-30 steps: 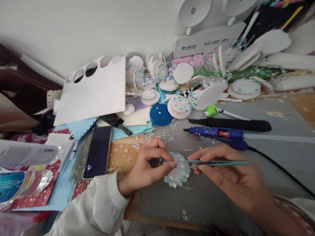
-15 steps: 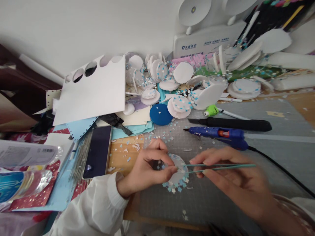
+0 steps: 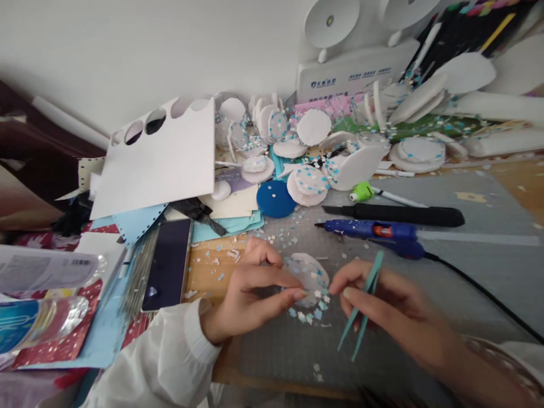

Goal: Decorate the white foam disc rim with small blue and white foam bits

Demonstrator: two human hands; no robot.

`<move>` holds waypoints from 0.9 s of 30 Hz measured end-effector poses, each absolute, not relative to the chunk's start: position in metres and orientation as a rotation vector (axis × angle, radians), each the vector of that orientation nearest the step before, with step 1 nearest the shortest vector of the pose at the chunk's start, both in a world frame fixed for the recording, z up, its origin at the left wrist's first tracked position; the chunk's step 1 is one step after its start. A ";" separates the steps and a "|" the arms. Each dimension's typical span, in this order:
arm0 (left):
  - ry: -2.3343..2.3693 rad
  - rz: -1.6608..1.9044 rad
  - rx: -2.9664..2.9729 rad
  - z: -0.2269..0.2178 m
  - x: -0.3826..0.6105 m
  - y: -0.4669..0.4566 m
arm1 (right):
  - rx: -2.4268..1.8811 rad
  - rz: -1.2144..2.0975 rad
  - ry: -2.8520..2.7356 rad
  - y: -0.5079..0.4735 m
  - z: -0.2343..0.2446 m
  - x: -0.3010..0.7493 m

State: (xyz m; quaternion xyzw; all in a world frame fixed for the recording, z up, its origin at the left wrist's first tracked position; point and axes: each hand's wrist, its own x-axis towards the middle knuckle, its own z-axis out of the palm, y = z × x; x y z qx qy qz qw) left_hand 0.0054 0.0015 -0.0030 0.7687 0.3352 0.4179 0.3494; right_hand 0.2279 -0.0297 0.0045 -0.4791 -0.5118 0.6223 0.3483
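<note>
Near the front of the cutting mat lies a translucent round disc (image 3: pixel 312 271), with small blue and white flower-shaped pieces (image 3: pixel 318 313) along its lower rim. My left hand (image 3: pixel 255 289) reaches over its left side, thumb and index fingertip pinched together above the disc; what they hold, if anything, is too small to make out. Green tweezers (image 3: pixel 374 273) are held in my right hand (image 3: pixel 382 300), slanting down, their two tips apart and pointing toward the mat. The thumb and index finger of this hand come close to the disc's right edge.
Behind my hands lie a blue glue gun (image 3: pixel 365 228) with a black cord, a black cutter (image 3: pixel 403 214) and a blue disc (image 3: pixel 276 199). Many white foam discs (image 3: pixel 314 127) crowd the back. A phone (image 3: pixel 168 265) and a plastic bottle (image 3: pixel 46 314) are at left.
My right hand has swung the tweezers from level, with tips at my left fingers, to slanting down away from them. Its fingertips are now by the disc, whose tilt has shifted slightly.
</note>
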 end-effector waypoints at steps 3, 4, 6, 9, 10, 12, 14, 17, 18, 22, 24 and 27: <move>0.852 1.123 2.149 -0.001 0.006 -0.001 | -1.272 1.546 -1.469 -0.033 0.000 0.225; 0.853 1.126 2.177 -0.001 0.006 -0.001 | -1.274 1.501 -1.520 -0.034 -0.001 0.225; 0.856 1.135 2.203 -0.001 0.006 -0.002 | -1.269 1.401 -1.639 -0.035 -0.002 0.224; 0.847 1.140 2.195 -0.001 0.006 -0.001 | -1.215 1.259 -1.797 -0.036 -0.002 0.224; 0.847 1.131 2.185 -0.002 0.007 -0.002 | -1.186 1.219 -1.833 -0.036 -0.001 0.224; 0.862 1.092 2.166 -0.002 0.008 -0.002 | -1.122 1.152 -1.885 -0.035 -0.001 0.224; 0.895 1.047 2.134 -0.002 0.009 -0.003 | -1.078 1.107 -1.919 -0.034 0.000 0.223; 0.926 1.015 2.044 -0.002 0.010 -0.005 | -1.047 1.077 -1.934 -0.032 0.001 0.222; 0.931 1.012 2.011 -0.003 0.010 -0.006 | -1.042 1.076 -1.930 -0.031 0.001 0.222; 0.933 0.972 1.939 -0.003 0.010 -0.006 | -1.037 1.075 -1.927 -0.030 0.001 0.221; 0.927 0.939 1.931 -0.002 0.010 -0.006 | -1.037 1.059 -1.948 -0.030 0.000 0.221; 0.917 0.929 1.950 0.001 0.011 -0.006 | -1.030 1.049 -1.959 -0.030 0.000 0.221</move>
